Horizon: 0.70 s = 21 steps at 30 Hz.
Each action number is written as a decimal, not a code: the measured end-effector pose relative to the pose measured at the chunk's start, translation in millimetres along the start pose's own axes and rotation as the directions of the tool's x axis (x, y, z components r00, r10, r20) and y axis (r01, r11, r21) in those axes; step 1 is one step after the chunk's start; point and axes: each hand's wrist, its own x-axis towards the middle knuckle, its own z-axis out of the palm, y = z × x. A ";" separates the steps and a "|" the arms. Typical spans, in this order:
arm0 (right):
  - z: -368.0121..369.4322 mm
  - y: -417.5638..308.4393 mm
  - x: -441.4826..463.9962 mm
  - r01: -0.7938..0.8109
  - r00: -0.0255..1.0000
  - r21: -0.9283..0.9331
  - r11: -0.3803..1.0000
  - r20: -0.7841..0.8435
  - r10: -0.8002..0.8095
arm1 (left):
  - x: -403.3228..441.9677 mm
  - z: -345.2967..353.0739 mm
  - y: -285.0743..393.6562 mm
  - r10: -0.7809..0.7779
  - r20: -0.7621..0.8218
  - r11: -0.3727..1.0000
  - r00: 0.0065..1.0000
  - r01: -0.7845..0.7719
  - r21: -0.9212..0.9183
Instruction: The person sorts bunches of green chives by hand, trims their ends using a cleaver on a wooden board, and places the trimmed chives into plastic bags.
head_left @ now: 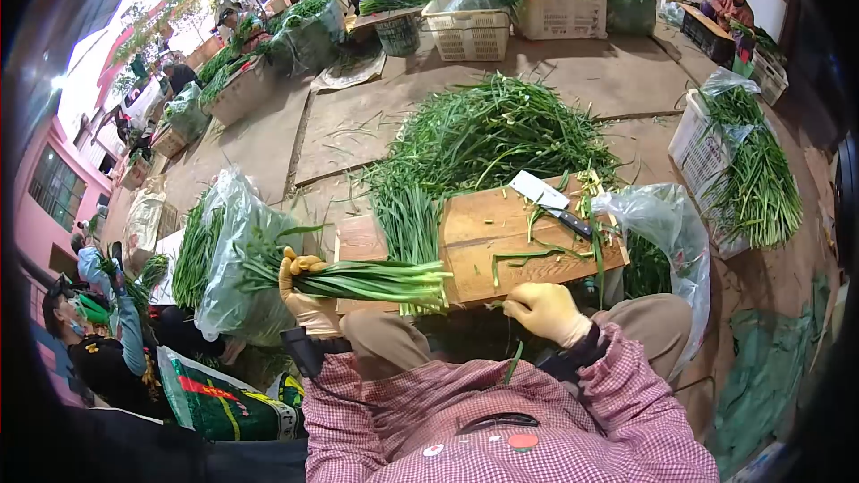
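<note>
My left hand, in a pale yellow glove, is closed around a bunch of Chinese chives held level, the cut ends pointing right. My right hand, gloved too, is closed in a pinch just off the near edge of a wooden board; what is between its fingertips is too small to make out. On the board lie a wide-bladed knife with a black handle and loose trimmings. A row of chives rests across the board's left part.
Behind the board rises a large heap of chives. Plastic bags of chives stand left and right of me. A white crate is farther right. At left sits another person; more people and crates are beyond.
</note>
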 end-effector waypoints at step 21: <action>39.9 7.3 7.9 -0.147 0.901 0.145 0.978 0.429 0.072 | -0.1 9.2 -40.8 -0.179 0.374 0.961 0.910 0.243 -0.130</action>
